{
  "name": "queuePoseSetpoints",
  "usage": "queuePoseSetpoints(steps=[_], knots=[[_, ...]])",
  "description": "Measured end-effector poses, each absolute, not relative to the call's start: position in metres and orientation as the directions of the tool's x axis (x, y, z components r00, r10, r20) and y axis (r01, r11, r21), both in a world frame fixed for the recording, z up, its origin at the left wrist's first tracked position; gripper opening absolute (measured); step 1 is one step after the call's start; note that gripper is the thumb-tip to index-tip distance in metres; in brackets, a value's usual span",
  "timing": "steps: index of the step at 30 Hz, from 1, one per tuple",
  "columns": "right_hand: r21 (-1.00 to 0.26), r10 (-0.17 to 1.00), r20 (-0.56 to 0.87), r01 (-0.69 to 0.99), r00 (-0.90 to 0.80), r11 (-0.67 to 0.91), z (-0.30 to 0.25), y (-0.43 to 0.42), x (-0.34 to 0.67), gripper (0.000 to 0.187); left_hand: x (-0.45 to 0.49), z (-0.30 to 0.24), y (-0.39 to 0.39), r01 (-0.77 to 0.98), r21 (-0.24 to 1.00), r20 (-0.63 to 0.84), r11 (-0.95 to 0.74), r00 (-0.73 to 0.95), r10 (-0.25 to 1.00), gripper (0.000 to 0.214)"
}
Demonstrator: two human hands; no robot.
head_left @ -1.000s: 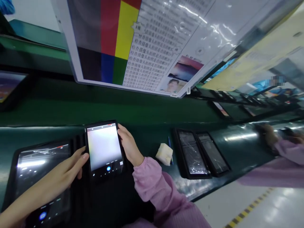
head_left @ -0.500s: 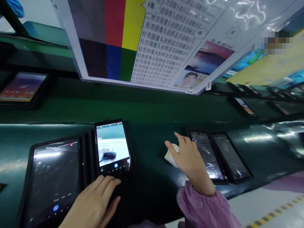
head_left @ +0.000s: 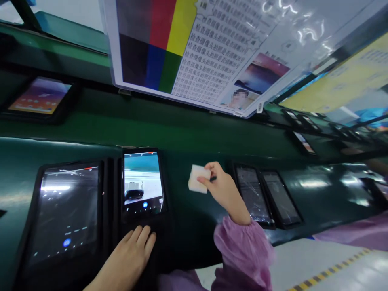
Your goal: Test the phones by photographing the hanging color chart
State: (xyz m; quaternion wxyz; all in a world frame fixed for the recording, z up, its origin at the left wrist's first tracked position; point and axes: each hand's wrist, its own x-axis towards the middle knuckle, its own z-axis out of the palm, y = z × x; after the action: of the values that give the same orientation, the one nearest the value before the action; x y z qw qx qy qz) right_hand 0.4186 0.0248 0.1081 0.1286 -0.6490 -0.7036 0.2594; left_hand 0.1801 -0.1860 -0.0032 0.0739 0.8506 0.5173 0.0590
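A small white folded cloth (head_left: 198, 178) is pinched between the thumb and fingers of my right hand (head_left: 222, 188), held just above the dark green bench. My left hand (head_left: 133, 250) rests with fingers stretched out at the lower edge of a lit tablet (head_left: 142, 178). That tablet leans on a dark support and shows a camera picture with a blue round button. To its left, a larger tablet (head_left: 68, 202) stands with a dark camera screen and the same kind of blue button. My left thumb is hidden.
Two tablets with dark, film-covered screens (head_left: 253, 194) lie right of my right hand. Above hangs a board (head_left: 206, 52) with colour blocks and printed text. A lit tablet (head_left: 39, 99) sits at the back left. Several devices (head_left: 303, 142) line the back right. A purple sleeve (head_left: 357, 234) shows at right.
My right hand has closed on the cloth and lifted it, moving left toward the lit tablet. My left hand stays by the tablet's lower edge, and the view has shifted slightly.
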Motion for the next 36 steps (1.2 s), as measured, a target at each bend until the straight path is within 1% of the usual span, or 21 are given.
queuePoseSetpoints(steps=[2, 5, 8, 10, 11, 13, 14, 16, 17, 18, 21, 23, 28, 32, 36], knots=[[-0.625, 0.982, -0.022, 0.769, -0.189, 0.134, 0.108, 0.034, 0.398, 0.024, 0.18, -0.01, -0.196, 0.843, 0.22, 0.029, -0.491, 0.497, 0.867, 0.057], [-0.706, 0.946, 0.14, 0.641, -0.291, 0.302, 0.102, 0.045, 0.365, 0.027, 0.172, -0.011, -0.202, 0.772, 0.307, 0.079, -0.557, 0.563, 0.823, 0.041], [-0.726, 0.895, 0.248, 0.541, -0.369, 0.424, 0.093, 0.048, 0.342, 0.026, 0.157, 0.002, -0.198, 0.658, 0.419, 0.187, -0.625, 0.611, 0.769, 0.032], [-0.728, 0.873, 0.304, 0.499, -0.38, 0.471, 0.088, 0.046, 0.336, 0.026, 0.144, 0.012, -0.194, 0.62, 0.44, 0.275, -0.65, 0.596, 0.754, 0.031], [-0.729, 0.867, 0.326, 0.484, -0.376, 0.484, 0.086, 0.046, 0.336, 0.026, 0.137, 0.016, -0.193, 0.623, 0.426, 0.308, -0.656, 0.581, 0.753, 0.032], [-0.731, 0.862, 0.351, 0.468, -0.365, 0.496, 0.081, 0.044, 0.338, 0.026, 0.124, 0.022, -0.193, 0.663, 0.389, 0.357, -0.639, 0.531, 0.768, 0.037], [-0.732, 0.862, 0.356, 0.465, -0.361, 0.497, 0.079, 0.044, 0.339, 0.025, 0.118, 0.024, -0.193, 0.687, 0.383, 0.358, -0.617, 0.506, 0.785, 0.042], [-0.732, 0.862, 0.359, 0.466, -0.357, 0.498, 0.074, 0.044, 0.342, 0.024, 0.11, 0.027, -0.193, 0.722, 0.403, 0.3, -0.562, 0.476, 0.826, 0.054], [-0.73, 0.862, 0.361, 0.468, -0.355, 0.498, 0.072, 0.044, 0.342, 0.024, 0.108, 0.028, -0.193, 0.731, 0.422, 0.271, -0.536, 0.462, 0.844, 0.056], [-0.727, 0.862, 0.364, 0.471, -0.353, 0.5, 0.07, 0.045, 0.343, 0.024, 0.108, 0.03, -0.191, 0.733, 0.44, 0.242, -0.519, 0.46, 0.854, 0.055], [-0.719, 0.859, 0.376, 0.476, -0.346, 0.506, 0.066, 0.046, 0.343, 0.023, 0.111, 0.036, -0.186, 0.733, 0.476, 0.177, -0.486, 0.461, 0.869, 0.038], [-0.717, 0.855, 0.386, 0.471, -0.347, 0.515, 0.066, 0.046, 0.344, 0.024, 0.114, 0.039, -0.183, 0.74, 0.49, 0.146, -0.46, 0.451, 0.88, 0.033], [-0.701, 0.845, 0.394, 0.475, -0.362, 0.531, 0.066, 0.043, 0.346, 0.027, 0.117, 0.044, -0.179, 0.767, 0.482, 0.135, -0.424, 0.413, 0.901, 0.035], [-0.659, 0.841, 0.4, 0.523, -0.365, 0.54, 0.06, 0.044, 0.345, 0.023, 0.116, 0.044, -0.177, 0.774, 0.425, 0.188, -0.469, 0.432, 0.882, 0.036], [-0.608, 0.839, 0.419, 0.579, -0.347, 0.543, 0.055, 0.046, 0.343, 0.022, 0.115, 0.042, -0.177, 0.785, 0.398, 0.191, -0.474, 0.434, 0.88, 0.036]])
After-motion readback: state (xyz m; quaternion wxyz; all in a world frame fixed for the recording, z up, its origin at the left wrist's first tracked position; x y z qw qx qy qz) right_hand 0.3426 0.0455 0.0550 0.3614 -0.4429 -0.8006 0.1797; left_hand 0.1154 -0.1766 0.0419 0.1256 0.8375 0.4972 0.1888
